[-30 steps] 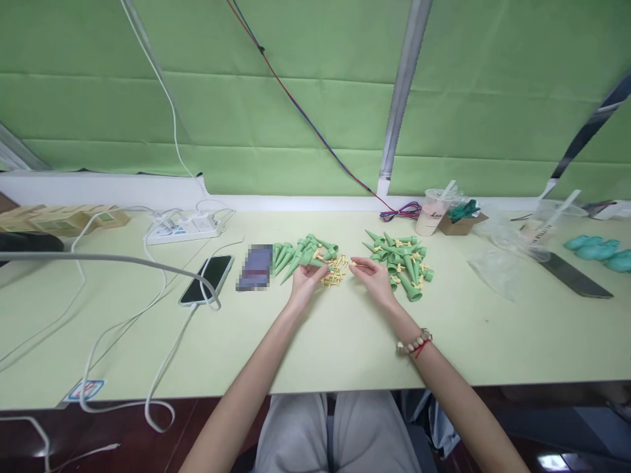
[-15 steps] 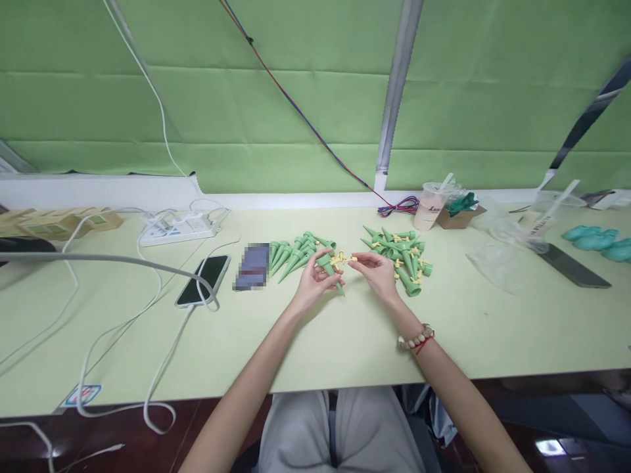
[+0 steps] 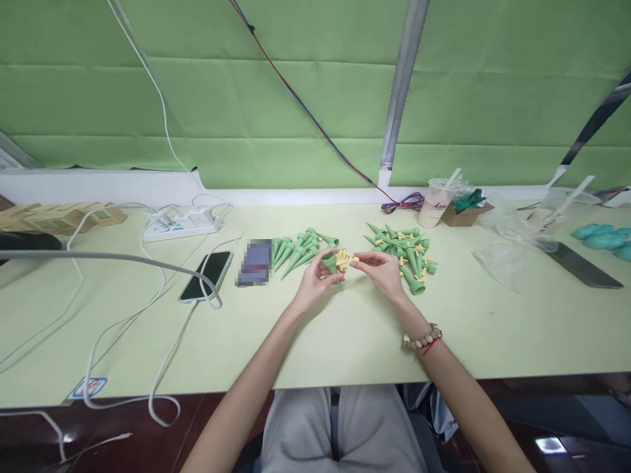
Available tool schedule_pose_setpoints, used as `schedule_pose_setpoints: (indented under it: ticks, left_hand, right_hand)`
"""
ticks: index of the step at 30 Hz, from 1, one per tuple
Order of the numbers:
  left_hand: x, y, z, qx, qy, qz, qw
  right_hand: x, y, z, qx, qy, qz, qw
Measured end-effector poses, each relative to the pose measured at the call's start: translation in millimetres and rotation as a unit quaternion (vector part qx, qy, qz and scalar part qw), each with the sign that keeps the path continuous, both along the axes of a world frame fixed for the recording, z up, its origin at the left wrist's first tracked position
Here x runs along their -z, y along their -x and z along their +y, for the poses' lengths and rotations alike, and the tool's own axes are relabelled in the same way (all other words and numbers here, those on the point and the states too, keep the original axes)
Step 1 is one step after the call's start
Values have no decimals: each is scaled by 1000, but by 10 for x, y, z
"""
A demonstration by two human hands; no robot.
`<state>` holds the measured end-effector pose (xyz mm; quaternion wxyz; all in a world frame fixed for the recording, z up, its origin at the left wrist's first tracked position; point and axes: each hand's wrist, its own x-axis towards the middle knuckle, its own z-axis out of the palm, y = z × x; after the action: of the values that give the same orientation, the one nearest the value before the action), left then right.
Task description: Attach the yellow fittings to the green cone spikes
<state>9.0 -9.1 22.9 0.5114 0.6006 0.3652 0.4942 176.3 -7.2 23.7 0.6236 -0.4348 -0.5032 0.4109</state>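
My left hand [image 3: 313, 281] is closed around a green plastic plant watering spike [image 3: 330, 263], its wide open end up and its tip angled down. Pinched in the fingertips of my right hand [image 3: 383, 270] is a small yellow valve [image 3: 355, 259], a short way right of the spike. Several loose yellow valves [image 3: 342, 265] lie between the two hands. Beyond my left hand is a row of green spikes [image 3: 296, 251]. A heaped pile of green spikes [image 3: 408, 249] with yellow valves among them lies just right of my right hand.
Left on the table [image 3: 325, 355] are a charging phone [image 3: 207, 276], trailing white cables, a power strip [image 3: 182, 225] and a blurred-out dark rectangle [image 3: 255, 263]. To the right stand a drink cup [image 3: 434, 203], a small cardboard box [image 3: 466, 215], plastic bags and a dark phone [image 3: 584, 264].
The spike in my left hand has turned so that its open end faces me more. My right hand keeps its pinch on the yellow valve. The view has shifted slightly.
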Motion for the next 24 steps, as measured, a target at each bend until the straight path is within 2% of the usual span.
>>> schedule_pose_setpoints:
  ticks: [7, 12, 19, 24]
  left_hand:
    - [43, 2, 31, 20, 42, -24, 999]
    - [47, 14, 45, 12, 7, -3, 1000]
    - [40, -12, 29, 28, -1, -5, 1000]
    - [60, -17, 0, 26, -65, 70, 995]
  right_hand:
    - [-3, -12, 4, -6, 3, 12, 1000]
    - [3, -15, 5, -10, 15, 3, 1000]
    - [-4, 7, -8, -4, 14, 6, 1000]
    - [28, 28, -23, -40, 23, -35, 998]
